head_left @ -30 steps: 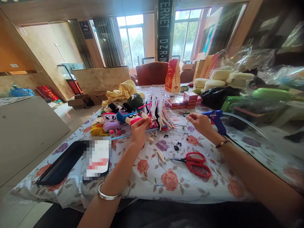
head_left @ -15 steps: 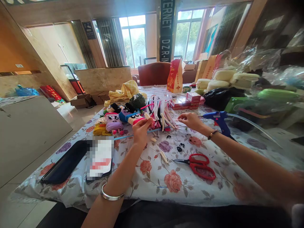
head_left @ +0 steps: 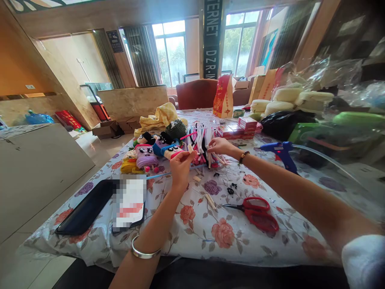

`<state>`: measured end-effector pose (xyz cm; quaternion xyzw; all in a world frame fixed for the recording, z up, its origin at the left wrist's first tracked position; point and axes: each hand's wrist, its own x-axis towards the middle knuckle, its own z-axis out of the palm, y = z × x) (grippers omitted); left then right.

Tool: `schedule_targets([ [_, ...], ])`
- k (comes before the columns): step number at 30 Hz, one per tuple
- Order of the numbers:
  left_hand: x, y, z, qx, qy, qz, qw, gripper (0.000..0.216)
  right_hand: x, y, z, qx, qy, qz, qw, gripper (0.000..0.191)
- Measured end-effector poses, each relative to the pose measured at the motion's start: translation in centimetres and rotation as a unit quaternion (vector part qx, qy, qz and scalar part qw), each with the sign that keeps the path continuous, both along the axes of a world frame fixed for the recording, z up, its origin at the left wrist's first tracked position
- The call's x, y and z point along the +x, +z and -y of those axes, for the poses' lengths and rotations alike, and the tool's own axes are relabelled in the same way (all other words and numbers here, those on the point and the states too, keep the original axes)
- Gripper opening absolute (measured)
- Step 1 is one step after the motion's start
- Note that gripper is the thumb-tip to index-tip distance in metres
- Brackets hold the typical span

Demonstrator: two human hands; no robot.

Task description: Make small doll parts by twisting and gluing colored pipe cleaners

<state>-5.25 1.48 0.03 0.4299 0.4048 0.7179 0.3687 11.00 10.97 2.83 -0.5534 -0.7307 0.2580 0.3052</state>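
My left hand (head_left: pixel 181 163) pinches a small cream-coloured piece (head_left: pixel 190 148) between thumb and fingertips. Beyond it lies a bunch of pink, white and black strips (head_left: pixel 198 134) that look like pipe cleaners. My right hand (head_left: pixel 221 147) is at the right side of this bunch, its fingers closed together; whatever they grip is too small to make out. Several yarn dolls, one of them lilac (head_left: pixel 146 155), lie left of my left hand. Short cream pieces (head_left: pixel 210 201) and black scraps (head_left: pixel 231 189) are scattered on the cloth nearer to me.
Red-handled scissors (head_left: pixel 259 216) lie on the flowered tablecloth (head_left: pixel 192 245). A blue glue gun (head_left: pixel 279 152) with a long glue stick stands at right. A black phone (head_left: pixel 87 206) lies at left. Small red boxes (head_left: pixel 247 123) and a paper bag (head_left: pixel 223 96) stand farther back.
My right hand has moved left, from beside the glue gun to the bunch of strips. My left hand still holds the cream piece, now turned more upright.
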Motion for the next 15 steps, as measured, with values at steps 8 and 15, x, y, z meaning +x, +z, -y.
schedule_targets([
  [8, -0.1, 0.1, 0.2, -0.009, -0.001, 0.002, 1.0, 0.029, 0.4, 1.9, -0.9, -0.109, 0.034, -0.08, 0.99, 0.014],
  [15, 0.1, 0.3, 0.5, -0.012, -0.005, 0.013, 1.0, 0.03, 3.6, 3.0, -2.3, -0.104, 0.028, -0.138, 0.984, 0.015],
])
